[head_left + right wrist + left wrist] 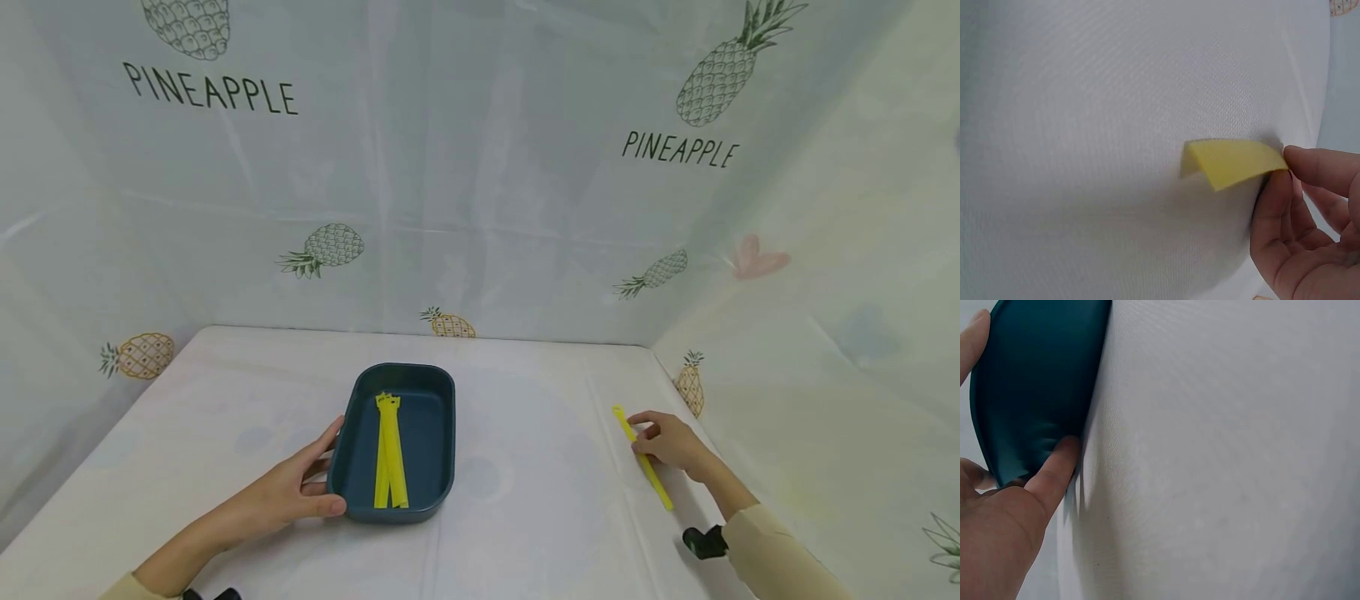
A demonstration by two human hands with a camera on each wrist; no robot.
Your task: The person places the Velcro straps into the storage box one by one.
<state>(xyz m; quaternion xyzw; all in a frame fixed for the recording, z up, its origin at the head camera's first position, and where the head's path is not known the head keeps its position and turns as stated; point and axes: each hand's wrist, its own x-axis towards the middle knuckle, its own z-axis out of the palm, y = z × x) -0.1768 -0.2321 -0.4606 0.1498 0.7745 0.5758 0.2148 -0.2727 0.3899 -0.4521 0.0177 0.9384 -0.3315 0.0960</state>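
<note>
A dark teal rectangular tray (429, 433) with rounded corners stands on the white-covered table. Inside it, several flat yellow strips (392, 467) lie together lengthwise, with small notched ends at the far side. My left hand (277, 492) rests against the tray's left side, its thumb at the near corner and its fingers spread along the outer wall. Over at the right, my right hand (671, 442) pinches another long yellow strip (658, 483) between thumb and fingertip. In the right wrist view this strip (1235, 161) bends down toward the cloth from the fingertips.
A white cloth covers the table (525, 467), with its far edge against a hanging sheet (465, 167) printed with pineapples. More sheet hangs close on the left and right. A black wrist device (705, 543) sits by the right cuff.
</note>
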